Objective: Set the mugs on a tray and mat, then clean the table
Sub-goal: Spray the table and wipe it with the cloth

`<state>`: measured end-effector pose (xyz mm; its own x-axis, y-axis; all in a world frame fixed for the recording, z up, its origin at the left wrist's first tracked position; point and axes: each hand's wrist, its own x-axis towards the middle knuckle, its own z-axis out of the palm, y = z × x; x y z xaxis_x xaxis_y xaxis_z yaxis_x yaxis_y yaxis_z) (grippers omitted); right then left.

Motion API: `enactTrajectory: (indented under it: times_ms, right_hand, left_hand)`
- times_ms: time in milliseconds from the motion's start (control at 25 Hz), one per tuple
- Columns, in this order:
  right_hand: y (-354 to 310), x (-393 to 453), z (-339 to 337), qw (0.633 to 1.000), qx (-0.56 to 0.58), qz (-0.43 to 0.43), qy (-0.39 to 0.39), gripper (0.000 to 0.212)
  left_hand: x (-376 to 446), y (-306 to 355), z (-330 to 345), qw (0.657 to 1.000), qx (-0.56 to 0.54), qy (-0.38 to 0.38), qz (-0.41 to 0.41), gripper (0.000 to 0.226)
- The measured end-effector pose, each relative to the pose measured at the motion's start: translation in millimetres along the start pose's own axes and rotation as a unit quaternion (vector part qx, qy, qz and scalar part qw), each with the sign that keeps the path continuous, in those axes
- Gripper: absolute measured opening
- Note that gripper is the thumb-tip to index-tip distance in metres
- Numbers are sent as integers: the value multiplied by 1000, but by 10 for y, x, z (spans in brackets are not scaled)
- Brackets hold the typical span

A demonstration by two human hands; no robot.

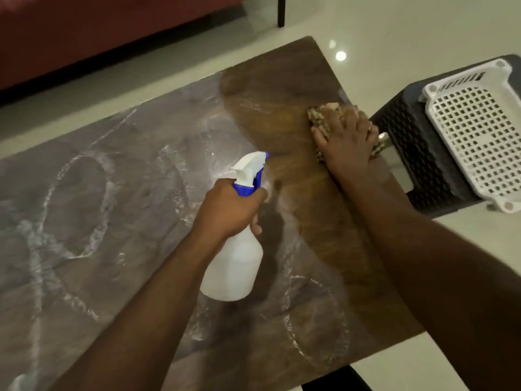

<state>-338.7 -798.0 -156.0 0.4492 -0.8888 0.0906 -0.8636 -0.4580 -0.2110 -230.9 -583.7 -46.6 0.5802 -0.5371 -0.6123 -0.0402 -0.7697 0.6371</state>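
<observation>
Pale glossy floor tiles surround a low brown table (282, 88), whose top carries whitish foam streaks over its left and near portions; the far right portion shows bare wood grain.

Spray bottle (235, 266): white body, blue collar, white trigger head. Its long axis runs from the near body up to the head, tilted slightly away from the viewer. The nozzle points right and away, toward the bare part of the table.

Left hand (229, 211): fingers are curled round the neck of the spray bottle, just below the blue collar, and the bottle body hangs below the hand, above the table top.

Right hand (348, 142): fingers are spread and fairly straight, pressing flat on a speckled brown cloth (320, 118) at the right edge of the table. The cloth lies under the hand and shows beyond the fingertips and at both sides.

Spray bottle and cloth are well apart, with the bottle to the left and nearer the viewer.

Beside the right edge of the table stands a dark woven stool (417, 153) bearing a white perforated basket (439, 93).
</observation>
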Motion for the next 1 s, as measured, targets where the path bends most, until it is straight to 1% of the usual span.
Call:
enactTrajectory:
  times_ms: [40, 80, 120, 160, 200, 240, 280, 320, 360, 400, 440, 480, 520, 560, 600, 640, 680, 720, 760, 800, 840, 880, 920, 1000]
  right_hand:
    - [-185, 31, 35, 1000, 5, -5, -7, 51]
    - [-330, -35, 86, 999, 13, -40, 6, 52]
    - [-443, -189, 125, 993, 18, -117, 12, 52]
    - [-458, -413, 114, 977, 21, -210, 1, 52]
    - [-403, -609, 125, 955, 21, -294, -18, 51]
    - [-354, -693, 85, 934, 15, -356, -41, 49]
    - [-355, -694, 55, 929, 17, -366, -50, 48]
    - [-427, -684, 34, 948, 18, -315, -47, 46]
    - [-570, -727, 55, 972, 20, -231, -38, 46]
    - [-772, -847, 110, 986, 27, -165, -20, 46]
    - [-999, -1028, 157, 988, 34, -152, -11, 47]
    - [-1192, -1247, 184, 979, 44, -196, -13, 48]
    - [-1278, -1471, 200, 957, 56, -284, -22, 48]
    - [-1222, -1640, 201, 927, 55, -369, -42, 47]
    - [-1108, -1637, 174, 899, 39, -432, -61, 45]
    - [-984, -1506, 152, 894, 18, -443, -70, 44]
    - [-936, -1336, 157, 914, -9, -402, -63, 45]
    - [-948, -1133, 180, 947, -33, -315, -50, 47]
    - [-1043, -919, 219, 979, -37, -201, -26, 49]
    - [-1255, -755, 270, 992, -30, -118, -15, 49]
    - [-1509, -692, 318, 996, -12, -86, -6, 49]
    - [-1743, -730, 362, 994, 14, -104, 1, 50]
    - [-1884, -856, 409, 986, 32, -164, -13, 52]
    - [-1768, -1196, 389, 945, 24, -321, -58, 52]
  left_hand:
    - [-5, -63, -52, 1000, -2, 5, -5, 16]
    - [-30, -118, -113, 1000, -6, 7, -13, 18]
    - [-46, -191, -202, 1000, -15, 12, -23, 19]
    - [-50, -247, -269, 999, -26, 20, -30, 21]
    - [-49, -305, -358, 998, -39, 38, -35, 22]
    - [-40, -377, -476, 996, -51, 68, -36, 22]
    - [-14, -456, -601, 992, -62, 105, -37, 22]
    - [19, -523, -724, 988, -75, 132, -40, 22]
    - [50, -592, -833, 985, -87, 144, -48, 22]
    - [67, -650, -920, 983, -99, 144, -57, 21]
    - [69, -690, -990, 983, -108, 139, -60, 20]
    - [64, -706, -1042, 984, -110, 131, -56, 18]
    - [61, -706, -1072, 985, -105, 127, -48, 17]
    - [58, -698, -1097, 986, -101, 125, -42, 17]
    - [73, -708, -1150, 986, -102, 122, -39, 17]
    - [91, -711, -1203, 987, -108, 113, -40, 18]
    - [125, -721, -1268, 987, -113, 101, -43, 18]
    - [166, -715, -1330, 989, -114, 87, -46, 18]
    - [207, -696, -1373, 990, -109, 76, -43, 19]
    - [265, -685, -1414, 992, -100, 69, -35, 19]
    - [326, -659, -1439, 993, -94, 69, -24, 18]
    - [391, -633, -1458, 993, -94, 73, -13, 17]
    - [455, -618, -1476, 993, -96, 74, -9, 16]
    - [570, -540, -1527, 994, -100, 47, -11, 21]
